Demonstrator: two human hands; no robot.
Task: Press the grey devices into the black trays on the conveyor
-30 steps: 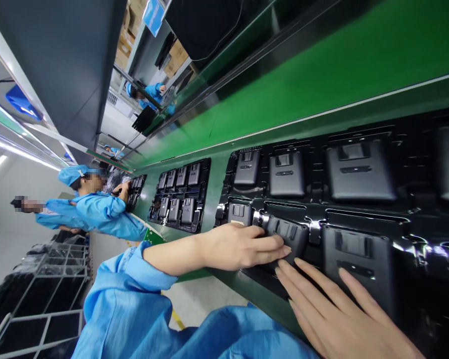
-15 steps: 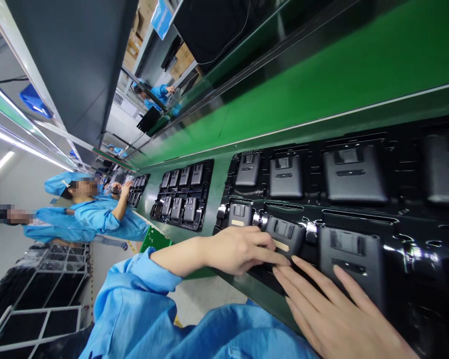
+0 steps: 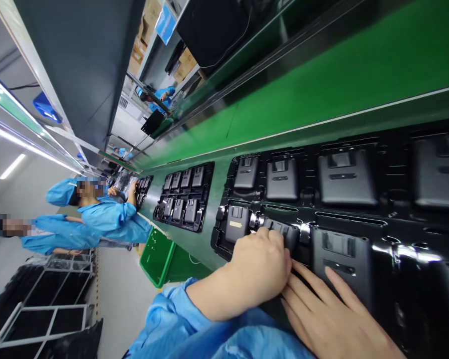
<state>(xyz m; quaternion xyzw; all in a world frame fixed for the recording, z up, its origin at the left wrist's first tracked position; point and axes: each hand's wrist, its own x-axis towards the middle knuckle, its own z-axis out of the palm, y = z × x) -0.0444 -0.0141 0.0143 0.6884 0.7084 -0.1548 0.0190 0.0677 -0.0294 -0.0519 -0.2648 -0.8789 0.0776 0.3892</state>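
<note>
Change since earlier: my left hand (image 3: 260, 269) has curled and slid forward over the black module (image 3: 282, 233) in the near row; a second ago its fingers lay stretched flat along it. The small tan label I could see on that module is now hidden under the hand. A green bin (image 3: 155, 257) has come into view below the belt edge.

Left grip: fingers bent down over the module's near end, knuckles up. I cannot tell whether they pinch it or only press on it.

Right grip: my right hand (image 3: 333, 319) lies open and flat, fingers spread, fingertips touching the tray (image 3: 415, 279) beside the neighbouring module (image 3: 342, 254); it holds nothing.

Module position: seated in the second pocket of the tray's near row, just ahead of my left fingertips and mostly under them, with the right fingertips just beside it.

Risk, tilt: I judge that pressing on one end only could rock the module up in its pocket rather than seat it.

Risk, tray: the thin glossy tray could flex or slide on the green conveyor (image 3: 322, 94) if the right hand eases off.

Risk, sight: my own hand hides the contact, so I would miss a slip.
</note>
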